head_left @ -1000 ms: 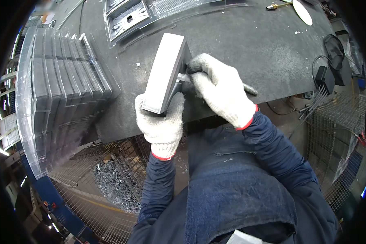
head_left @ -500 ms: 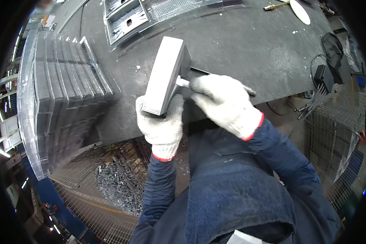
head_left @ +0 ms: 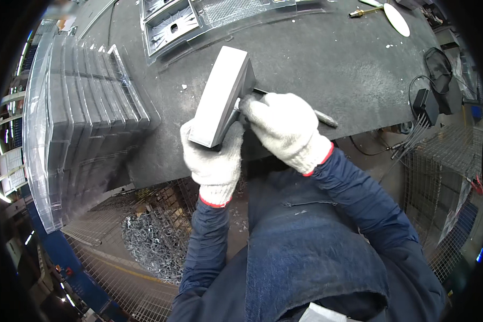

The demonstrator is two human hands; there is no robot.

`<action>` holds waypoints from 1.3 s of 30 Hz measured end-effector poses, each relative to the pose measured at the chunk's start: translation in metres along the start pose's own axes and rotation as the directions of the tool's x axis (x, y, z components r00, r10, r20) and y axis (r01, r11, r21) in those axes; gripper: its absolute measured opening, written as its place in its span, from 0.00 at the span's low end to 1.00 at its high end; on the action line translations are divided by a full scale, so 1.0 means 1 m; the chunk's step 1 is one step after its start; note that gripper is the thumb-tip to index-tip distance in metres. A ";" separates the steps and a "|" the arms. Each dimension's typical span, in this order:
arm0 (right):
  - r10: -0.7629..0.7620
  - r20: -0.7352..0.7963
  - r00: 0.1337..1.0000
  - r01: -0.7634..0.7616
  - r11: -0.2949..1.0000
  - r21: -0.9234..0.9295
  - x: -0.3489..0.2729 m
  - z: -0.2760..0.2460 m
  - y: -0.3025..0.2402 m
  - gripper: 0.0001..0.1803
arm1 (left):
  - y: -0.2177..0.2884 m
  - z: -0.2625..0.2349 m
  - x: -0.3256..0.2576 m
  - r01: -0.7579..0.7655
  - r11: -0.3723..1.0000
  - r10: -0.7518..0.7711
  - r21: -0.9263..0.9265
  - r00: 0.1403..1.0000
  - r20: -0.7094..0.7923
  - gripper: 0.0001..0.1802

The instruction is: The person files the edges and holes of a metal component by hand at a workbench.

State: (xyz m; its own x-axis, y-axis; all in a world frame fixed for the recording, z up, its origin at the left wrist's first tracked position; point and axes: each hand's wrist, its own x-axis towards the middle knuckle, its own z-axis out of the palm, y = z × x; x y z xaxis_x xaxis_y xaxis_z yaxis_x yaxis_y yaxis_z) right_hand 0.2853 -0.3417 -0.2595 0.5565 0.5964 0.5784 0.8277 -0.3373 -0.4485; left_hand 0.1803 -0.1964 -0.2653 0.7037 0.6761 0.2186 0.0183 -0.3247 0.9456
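Over the near edge of the table I hold a pale grey, wedge-sided rectangular block [head_left: 218,96], tilted, its darker side turned to the right. My left hand [head_left: 214,158], in a white knit glove with a red cuff, is closed around its lower end. At the block's right side is my right hand [head_left: 284,126], gloved alike, with fingers pinched together against it. What those fingers grip, if anything, is hidden. Behind the right hand lies a dark, slim rod-like tool [head_left: 326,118] on the table, its middle covered by the hand.
Stacked clear plastic trays [head_left: 80,123] stand on the left. A moulded tray [head_left: 172,29] lies at the back of the dark table [head_left: 354,70]. At the far right are a white oval disc [head_left: 396,20], a brass-tipped rod [head_left: 359,12] and a black box [head_left: 426,103]. Below left, a wire basket holds metal pieces [head_left: 155,247].
My right hand has moved slightly left and up, closer against the block's side. The light-coloured piece seen at its fingertips before is now mostly covered. My left hand keeps its hold.
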 end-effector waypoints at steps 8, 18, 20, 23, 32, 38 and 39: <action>-0.037 0.133 0.990 0.050 0.994 -0.097 0.004 -0.037 -0.012 0.12 | 0.045 -0.024 0.023 -0.368 0.920 0.342 0.138 0.922 0.180 0.44; 0.206 0.195 0.959 -0.212 0.977 0.011 0.008 -0.027 -0.027 0.08 | 0.086 -0.015 0.080 -0.231 0.865 0.020 0.445 0.903 0.430 0.34; 0.172 0.151 0.974 -0.167 0.985 -0.044 0.010 -0.029 -0.019 0.09 | 0.082 -0.015 0.079 -0.240 0.872 0.040 0.428 0.904 0.425 0.35; 0.151 0.084 0.985 -0.144 0.986 -0.087 0.013 -0.006 -0.011 0.10 | 0.070 -0.016 0.094 -0.328 0.881 0.154 0.339 0.879 0.450 0.35; 0.125 0.014 0.992 -0.125 0.991 0.049 0.013 -0.001 -0.007 0.10 | 0.061 -0.021 0.096 -0.278 0.904 0.122 0.324 0.896 0.427 0.36; -0.013 0.206 0.979 -0.009 0.995 0.104 0.024 -0.014 0.003 0.13 | 0.061 -0.021 0.099 -0.398 0.861 0.237 0.317 0.865 0.442 0.33; -0.055 0.182 0.982 0.044 0.997 0.061 0.026 -0.010 0.013 0.13 | 0.067 -0.021 0.097 -0.432 0.834 0.237 0.343 0.843 0.483 0.35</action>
State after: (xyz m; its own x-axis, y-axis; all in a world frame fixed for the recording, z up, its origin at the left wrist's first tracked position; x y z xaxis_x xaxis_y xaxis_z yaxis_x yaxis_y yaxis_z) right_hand 0.3117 -0.3381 -0.2436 0.4881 0.7365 0.4683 0.8454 -0.2656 -0.4634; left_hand 0.2345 -0.1388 -0.1759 0.9406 0.1730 0.2922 -0.0450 -0.7895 0.6121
